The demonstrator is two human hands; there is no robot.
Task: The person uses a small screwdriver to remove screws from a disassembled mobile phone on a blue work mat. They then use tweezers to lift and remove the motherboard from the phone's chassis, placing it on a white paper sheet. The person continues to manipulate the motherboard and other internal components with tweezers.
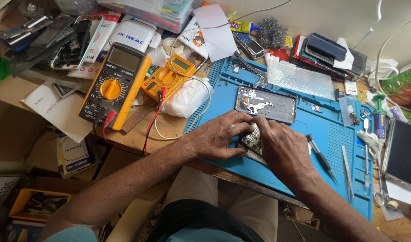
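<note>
While both forearms angle in from the lower frame | blue ribbed rubber mat [304,130] centre-right | left hand [219,134] and right hand [284,145] grasp small circuit board [251,140] at centre | opened phone shell [266,104], metallic, just above | slim tweezers [347,172] right

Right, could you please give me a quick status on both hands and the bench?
Left hand and right hand both on circuit board, blue mat. Opened phone just beyond. Screwdriver, tweezers lie right, clear.
</note>
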